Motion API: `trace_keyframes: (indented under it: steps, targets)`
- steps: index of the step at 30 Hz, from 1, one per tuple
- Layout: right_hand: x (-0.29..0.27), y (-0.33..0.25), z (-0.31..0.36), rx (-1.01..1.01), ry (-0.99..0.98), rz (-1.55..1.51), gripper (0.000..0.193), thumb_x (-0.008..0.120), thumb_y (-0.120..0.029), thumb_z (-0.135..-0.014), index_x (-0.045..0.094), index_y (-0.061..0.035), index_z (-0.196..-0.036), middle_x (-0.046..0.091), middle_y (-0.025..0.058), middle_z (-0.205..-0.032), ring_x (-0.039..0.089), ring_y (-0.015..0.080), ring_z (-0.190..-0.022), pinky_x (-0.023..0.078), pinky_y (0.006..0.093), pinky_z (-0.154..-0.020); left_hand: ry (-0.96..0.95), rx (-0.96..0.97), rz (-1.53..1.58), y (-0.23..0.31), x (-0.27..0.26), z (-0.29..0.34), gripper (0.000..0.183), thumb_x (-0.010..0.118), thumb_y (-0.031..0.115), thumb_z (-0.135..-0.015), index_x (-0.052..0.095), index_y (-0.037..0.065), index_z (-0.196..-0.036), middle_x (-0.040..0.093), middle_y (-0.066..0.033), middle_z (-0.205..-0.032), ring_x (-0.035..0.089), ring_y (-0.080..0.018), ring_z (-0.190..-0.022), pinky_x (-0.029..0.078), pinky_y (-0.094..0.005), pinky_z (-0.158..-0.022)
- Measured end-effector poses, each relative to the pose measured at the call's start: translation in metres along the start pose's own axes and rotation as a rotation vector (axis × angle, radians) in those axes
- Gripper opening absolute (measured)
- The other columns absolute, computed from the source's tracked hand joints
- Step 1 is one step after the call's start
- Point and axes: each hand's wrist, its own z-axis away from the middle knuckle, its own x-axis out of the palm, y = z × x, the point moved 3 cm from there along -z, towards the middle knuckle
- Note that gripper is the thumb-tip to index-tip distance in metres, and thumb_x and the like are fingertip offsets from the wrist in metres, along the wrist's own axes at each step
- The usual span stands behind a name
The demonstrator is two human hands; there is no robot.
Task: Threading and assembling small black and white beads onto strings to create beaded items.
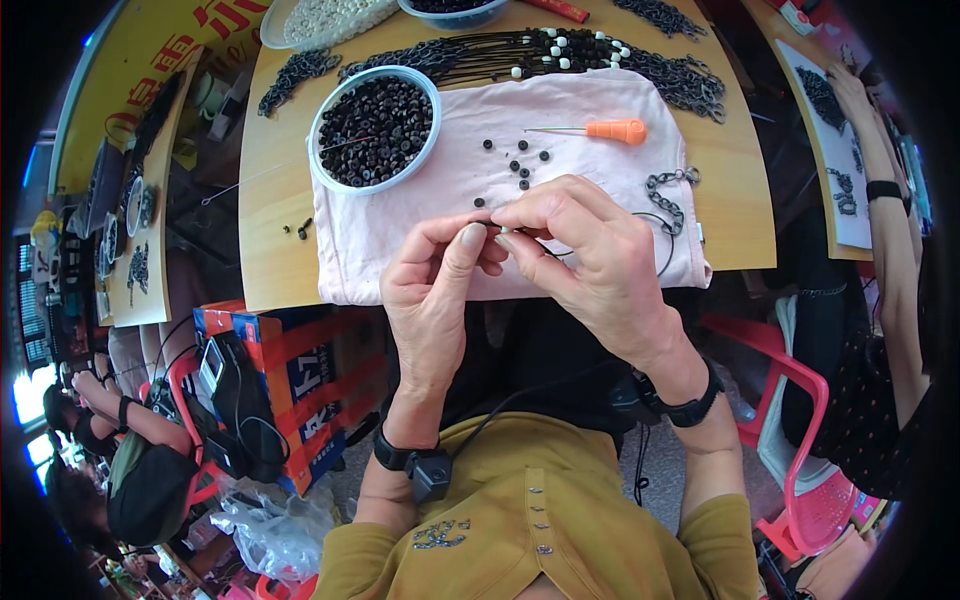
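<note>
Two bare hands meet over the near part of a pale pink cloth [350,250], and between them we hold a thin dark cord [540,237]. Our left hand [430,275] pinches narrowly, thumb against forefinger, on a small dark piece at the cord. Our right hand [595,260] pinches too, thumb and forefinger nearly closed just beside it; whether a bead sits inside that grip we cannot tell.

Taking our fingertips as the dial's centre, a round tub [436,125] full of black beads [380,110] stands at ten o'clock, a thin wire [265,176] slanting out of it past the cloth's edge. Some loose beads [523,172] lie scattered on the cloth around one o'clock. Near two o'clock rests a hooked tool with an orange handle [615,130], and at three a short dark chain [662,190] lies beside a loop of cord. Toward nine, a few small dark beads [302,231] sit on the bare wooden table [735,190]. Up at twelve to one o'clock, bundled black cords with white beads [560,50] stretch between heaps of chain.
</note>
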Motion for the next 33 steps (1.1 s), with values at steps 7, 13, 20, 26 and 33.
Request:
trace_keyframes:
  steps: [7,13,20,26,33]
  targets:
    - [-0.003,-0.002,-0.002,-0.035,-0.001,0.04,0.017,0.069,0.001,-0.075,0.063,-0.0028,-0.09,0.062,0.008,-0.084,0.061,0.0243,-0.08,0.052,0.0327,-0.069,-0.017,-0.004,-0.031,0.003,0.001,0.0,0.018,0.059,0.009,-0.095,0.064,-0.003,-0.107,0.067,-0.0067,-0.087,0.061,-0.0107,-0.078,0.05,-0.0238,-0.073]
    - [-0.004,-0.004,-0.002,-0.055,-0.008,0.021,0.017,0.069,0.002,-0.074,0.061,-0.0017,-0.088,0.061,0.0085,-0.084,0.061,0.0248,-0.08,0.052,0.0335,-0.069,-0.037,0.047,-0.132,0.009,-0.001,0.0,0.017,0.06,0.009,-0.095,0.065,-0.003,-0.106,0.067,-0.006,-0.087,0.061,-0.0103,-0.077,0.05,-0.0233,-0.071]
    - [-0.005,-0.009,0.001,-0.099,0.0,0.026,0.016,0.068,0.001,-0.074,0.06,-0.0014,-0.087,0.059,0.0088,-0.082,0.06,0.0255,-0.08,0.051,0.0343,-0.069,-0.033,0.028,-0.149,0.01,-0.005,0.003,0.018,0.063,0.008,-0.092,0.068,-0.002,-0.106,0.066,-0.0066,-0.089,0.062,-0.0105,-0.076,0.05,-0.0226,-0.07]
    - [-0.006,-0.013,0.004,-0.021,-0.03,-0.082,0.015,0.067,-0.001,-0.077,0.057,-0.0004,-0.087,0.058,0.0098,-0.082,0.06,0.0244,-0.074,0.05,0.0327,-0.065,-0.069,0.044,-0.133,0.014,-0.004,0.004,0.016,0.066,0.004,-0.089,0.069,-0.002,-0.104,0.066,-0.0069,-0.09,0.062,-0.0104,-0.073,0.05,-0.0221,-0.067]
    - [-0.011,-0.007,0.0,0.121,-0.003,-0.075,0.014,0.065,0.002,-0.077,0.059,-0.0008,-0.089,0.055,0.0042,-0.078,0.052,0.0097,-0.064,0.045,0.0248,-0.059,0.116,0.151,0.039,0.031,-0.015,0.005,0.009,0.061,0.004,-0.092,0.063,-0.003,-0.097,0.064,-0.0077,-0.086,0.057,-0.0109,-0.071,0.045,-0.0236,-0.068]
